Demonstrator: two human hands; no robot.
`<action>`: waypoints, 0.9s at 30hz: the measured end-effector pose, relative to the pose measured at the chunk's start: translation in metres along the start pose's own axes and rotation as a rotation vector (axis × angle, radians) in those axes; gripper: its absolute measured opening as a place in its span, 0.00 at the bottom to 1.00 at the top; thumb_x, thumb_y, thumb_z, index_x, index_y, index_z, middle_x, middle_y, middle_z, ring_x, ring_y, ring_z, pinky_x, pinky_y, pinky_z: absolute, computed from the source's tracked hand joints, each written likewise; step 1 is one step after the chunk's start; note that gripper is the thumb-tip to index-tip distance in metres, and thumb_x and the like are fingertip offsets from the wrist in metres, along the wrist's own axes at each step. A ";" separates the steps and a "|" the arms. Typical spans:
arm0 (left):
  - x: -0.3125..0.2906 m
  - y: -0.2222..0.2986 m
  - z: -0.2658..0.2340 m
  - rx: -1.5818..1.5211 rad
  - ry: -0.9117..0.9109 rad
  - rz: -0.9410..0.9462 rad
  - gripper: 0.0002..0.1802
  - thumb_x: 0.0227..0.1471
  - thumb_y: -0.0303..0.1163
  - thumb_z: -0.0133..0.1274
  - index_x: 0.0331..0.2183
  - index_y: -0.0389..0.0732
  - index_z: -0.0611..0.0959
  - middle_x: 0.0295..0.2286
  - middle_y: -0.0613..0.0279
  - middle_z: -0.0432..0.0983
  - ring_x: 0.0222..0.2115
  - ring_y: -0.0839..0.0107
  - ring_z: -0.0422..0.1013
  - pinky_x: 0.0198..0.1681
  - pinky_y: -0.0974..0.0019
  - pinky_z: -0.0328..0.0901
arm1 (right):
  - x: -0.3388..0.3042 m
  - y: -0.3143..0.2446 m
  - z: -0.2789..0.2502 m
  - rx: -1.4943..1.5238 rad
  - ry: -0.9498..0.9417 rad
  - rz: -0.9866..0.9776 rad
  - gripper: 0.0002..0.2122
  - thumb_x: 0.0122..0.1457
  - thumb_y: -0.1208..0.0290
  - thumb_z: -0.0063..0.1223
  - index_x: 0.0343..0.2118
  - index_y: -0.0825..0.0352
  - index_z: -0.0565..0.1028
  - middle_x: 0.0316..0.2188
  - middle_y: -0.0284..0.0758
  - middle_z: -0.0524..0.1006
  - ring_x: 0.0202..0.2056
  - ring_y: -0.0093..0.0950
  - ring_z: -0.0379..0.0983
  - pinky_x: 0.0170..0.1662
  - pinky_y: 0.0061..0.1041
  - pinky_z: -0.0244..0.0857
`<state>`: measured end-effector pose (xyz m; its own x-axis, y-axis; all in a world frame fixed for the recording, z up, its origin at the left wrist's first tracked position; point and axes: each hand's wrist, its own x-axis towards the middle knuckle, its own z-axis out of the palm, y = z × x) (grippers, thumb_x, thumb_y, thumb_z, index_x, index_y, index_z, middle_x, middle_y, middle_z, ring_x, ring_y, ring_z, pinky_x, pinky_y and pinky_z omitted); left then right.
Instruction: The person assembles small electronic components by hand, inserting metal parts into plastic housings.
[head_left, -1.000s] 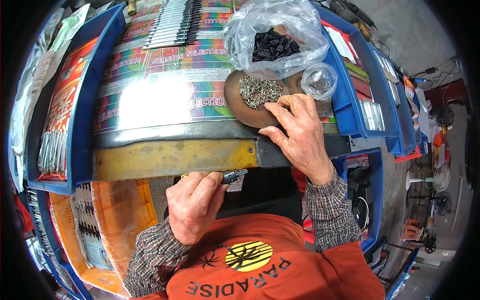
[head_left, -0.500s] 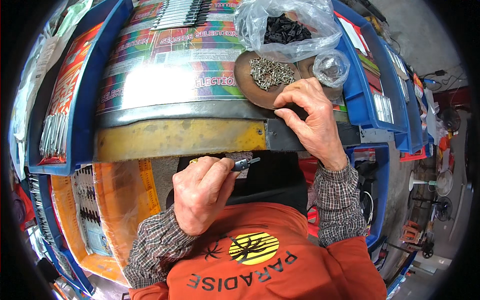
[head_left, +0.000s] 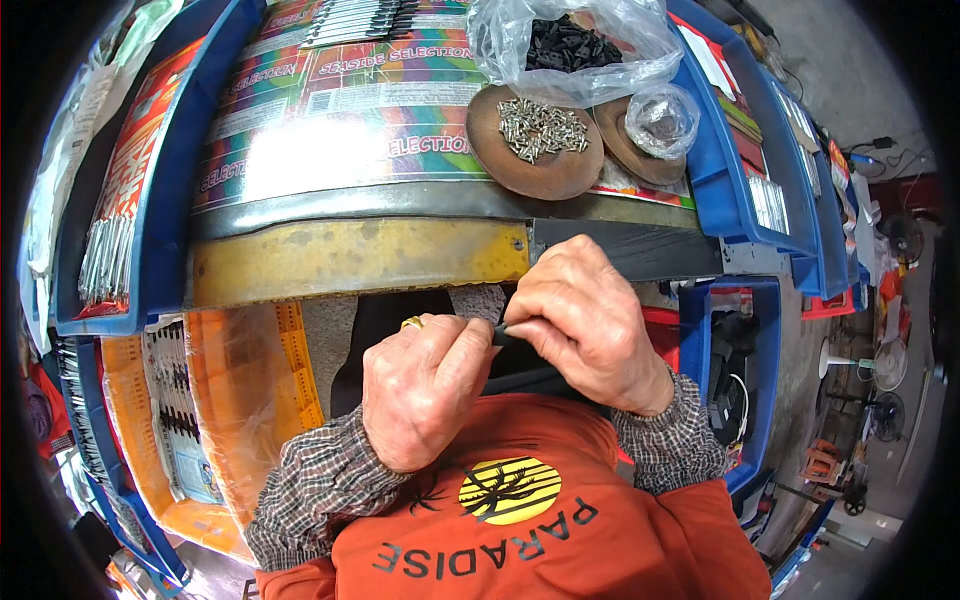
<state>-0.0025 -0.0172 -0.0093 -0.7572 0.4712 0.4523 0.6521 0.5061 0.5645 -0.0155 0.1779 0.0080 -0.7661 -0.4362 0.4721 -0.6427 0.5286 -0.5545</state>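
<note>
Closed around a short, dark, pen-like barrel, my left hand is just below the table's near edge. Most of the barrel is hidden by the fingers. Against its end, the thumb and fingers of my right hand are pinched together, and the two hands meet there. Whether a small part sits in that pinch cannot be made out. Beyond my right hand, small silver metal pieces lie heaped in a round brown dish.
Next to the dish, a clear plastic bag holds black parts. A second brown dish carries a small clear bag. Pens lie at the back. Blue bins flank the table; an orange-lined box stands lower left.
My right hand has come back from the dish's near rim, down and left to the barrel's end. The dish has shifted slightly. My left hand has stayed nearly in place, holding the barrel.
</note>
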 end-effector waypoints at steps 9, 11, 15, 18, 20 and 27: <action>-0.005 0.009 0.005 0.011 -0.013 0.004 0.14 0.36 0.19 0.62 0.31 0.35 0.79 0.24 0.58 0.75 0.22 0.62 0.72 0.24 0.64 0.67 | -0.006 -0.008 -0.001 0.132 -0.008 0.037 0.09 0.42 0.78 0.63 0.27 0.68 0.74 0.27 0.34 0.74 0.32 0.35 0.70 0.38 0.32 0.64; -0.004 0.009 0.005 -0.052 -0.018 -0.023 0.14 0.36 0.19 0.62 0.30 0.35 0.79 0.23 0.58 0.75 0.22 0.62 0.72 0.24 0.64 0.66 | -0.008 -0.008 -0.002 0.177 -0.007 0.076 0.08 0.44 0.77 0.62 0.27 0.68 0.75 0.27 0.34 0.74 0.32 0.34 0.71 0.39 0.32 0.64; -0.005 0.008 0.003 -0.112 -0.019 -0.057 0.14 0.36 0.19 0.62 0.30 0.36 0.79 0.24 0.58 0.74 0.22 0.61 0.72 0.24 0.63 0.66 | -0.013 -0.009 -0.003 0.166 -0.016 0.136 0.07 0.46 0.77 0.61 0.28 0.68 0.74 0.28 0.34 0.75 0.33 0.34 0.71 0.39 0.31 0.65; -0.006 0.009 0.003 -0.130 -0.019 -0.066 0.15 0.35 0.19 0.62 0.31 0.37 0.79 0.24 0.57 0.74 0.22 0.61 0.72 0.24 0.62 0.66 | -0.014 -0.009 -0.002 0.138 -0.018 0.131 0.08 0.45 0.79 0.61 0.28 0.68 0.73 0.28 0.35 0.73 0.32 0.35 0.70 0.37 0.32 0.64; -0.006 0.010 0.003 -0.077 -0.021 -0.061 0.15 0.35 0.19 0.62 0.31 0.36 0.79 0.24 0.57 0.74 0.23 0.61 0.72 0.24 0.62 0.66 | -0.015 -0.010 -0.002 0.120 -0.014 0.118 0.09 0.44 0.81 0.61 0.29 0.68 0.72 0.27 0.35 0.72 0.32 0.36 0.69 0.36 0.34 0.64; -0.005 0.009 0.005 -0.006 -0.018 -0.012 0.16 0.34 0.19 0.63 0.32 0.36 0.79 0.24 0.58 0.74 0.23 0.62 0.72 0.25 0.63 0.66 | -0.018 -0.014 0.004 -0.052 0.006 0.010 0.10 0.42 0.81 0.59 0.30 0.70 0.72 0.30 0.39 0.71 0.33 0.37 0.70 0.38 0.35 0.65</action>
<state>0.0070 -0.0111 -0.0101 -0.7644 0.4778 0.4330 0.6425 0.5077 0.5740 0.0072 0.1758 0.0048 -0.7723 -0.4265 0.4708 -0.6336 0.5704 -0.5226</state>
